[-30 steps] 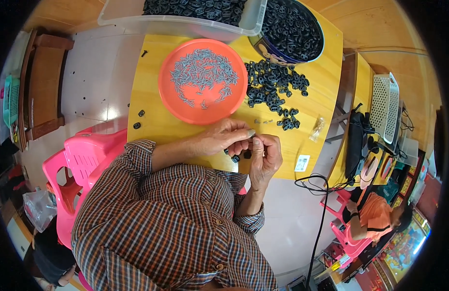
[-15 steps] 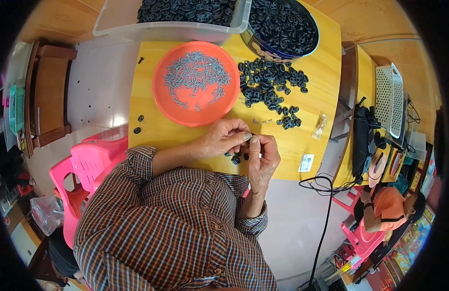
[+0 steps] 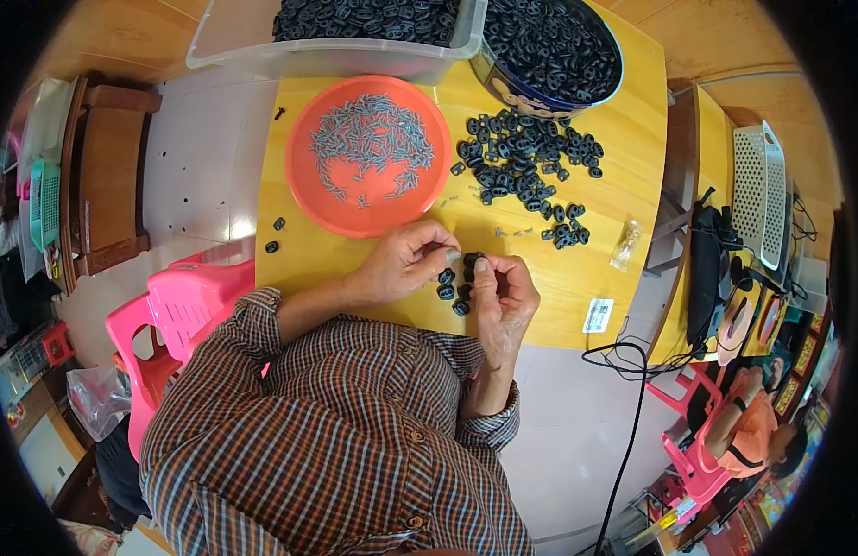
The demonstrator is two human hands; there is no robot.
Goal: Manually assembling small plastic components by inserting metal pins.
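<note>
Near the table's front edge, my right hand [image 3: 505, 295] pinches a small black plastic cord lock [image 3: 473, 260] between thumb and fingers. Just left of it, my left hand [image 3: 406, 262] has its thumb and forefinger pressed together; whatever is at their tips is too small to make out. Several black cord locks [image 3: 447, 292] lie on the table between and below the hands. Beyond the left hand rests a round orange-red plate [image 3: 309, 199] of small grey metal pieces [image 3: 378, 139], spring-like in shape. A loose pile of cord locks [image 3: 517, 157] spreads right of the plate.
At the back stand a clear plastic bin [image 3: 336, 60] and a round tin [image 3: 508, 97], both filled with black parts. A small clear packet [image 3: 625, 243] and a white label [image 3: 598, 315] lie at right. A black cable [image 3: 624, 445] hangs beside the table. Another person [image 3: 749, 431] sits at far right.
My hands have come apart a little; the cord lock now shows at my right fingertips. The view has shifted slightly. The person at far right has moved their arms.
</note>
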